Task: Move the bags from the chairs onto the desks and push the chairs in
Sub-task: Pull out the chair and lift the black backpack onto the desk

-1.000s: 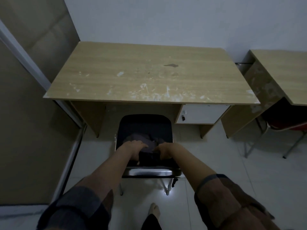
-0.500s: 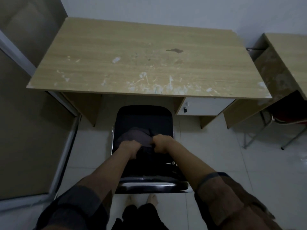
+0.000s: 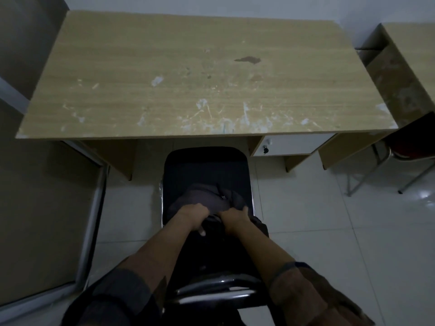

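A dark grey bag [image 3: 207,198] lies on the seat of a black chair [image 3: 204,165] that stands pulled out in front of a scratched wooden desk [image 3: 188,78]. My left hand [image 3: 193,218] grips the bag's near left part with curled fingers. My right hand [image 3: 233,218] grips its near right part, fingers bunched into the fabric. The chair's shiny backrest bar [image 3: 219,292] is right below me, between my forearms. The bag's underside is hidden.
A second wooden desk [image 3: 409,50] stands at the right with a red chair [image 3: 412,147] on metal legs under it. A white locked drawer [image 3: 294,147] hangs under the first desk's right side. A metal-framed panel [image 3: 91,220] runs along the left. The floor is white tile.
I have stepped closer and lean over the chair's backrest. Both hands have drawn together on the bag and bunched its near edge. The desk fills more of the view.
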